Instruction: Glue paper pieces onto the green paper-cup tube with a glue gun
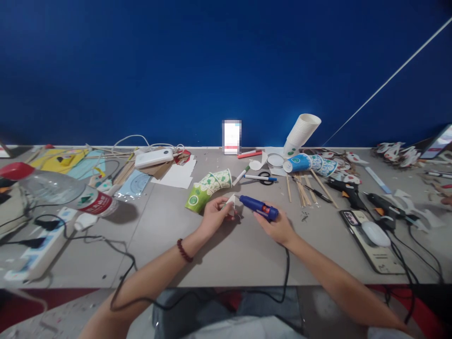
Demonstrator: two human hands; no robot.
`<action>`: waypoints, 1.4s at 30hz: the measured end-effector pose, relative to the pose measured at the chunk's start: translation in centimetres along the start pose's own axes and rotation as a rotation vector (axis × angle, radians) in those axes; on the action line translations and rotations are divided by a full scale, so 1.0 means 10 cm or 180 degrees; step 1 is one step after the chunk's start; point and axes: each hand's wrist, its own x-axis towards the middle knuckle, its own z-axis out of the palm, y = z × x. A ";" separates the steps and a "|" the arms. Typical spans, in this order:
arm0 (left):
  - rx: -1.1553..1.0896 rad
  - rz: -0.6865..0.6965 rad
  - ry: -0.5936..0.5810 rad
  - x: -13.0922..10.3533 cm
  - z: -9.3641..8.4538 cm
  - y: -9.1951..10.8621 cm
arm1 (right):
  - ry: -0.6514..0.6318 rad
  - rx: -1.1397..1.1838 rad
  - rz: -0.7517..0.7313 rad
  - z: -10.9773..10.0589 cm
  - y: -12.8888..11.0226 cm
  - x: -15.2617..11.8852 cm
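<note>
My left hand (216, 214) pinches a small white paper piece (231, 203) above the middle of the table. My right hand (277, 227) is wrapped round a blue glue gun (257, 206), whose nozzle points left and is close to the paper's upper edge; whether they touch I cannot tell. A black cord hangs from below my right hand. Just beyond my left hand lies a bent chain of green patterned paper cups (208, 187). Behind the glue gun are black-handled scissors (264, 177) and a blue marker (260, 178).
A plastic bottle (84, 197) and a power strip (44, 249) are on the left. Stacked white cups (302, 132), blue cups (312, 164) and wooden sticks (302, 190) stand or lie back right. A phone (374, 245) and black glue guns (348, 190) lie right. Cords cross the front edge.
</note>
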 end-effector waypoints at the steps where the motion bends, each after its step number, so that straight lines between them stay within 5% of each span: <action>1: -0.0002 0.0009 -0.0002 0.00 0.00 0.00 | 0.0005 0.0001 0.0003 0.00 0.00 0.00; 42: 0.0060 -0.0051 0.0000 -0.01 0.03 0.03 | 0.0060 0.0049 0.0203 -0.01 -0.03 0.00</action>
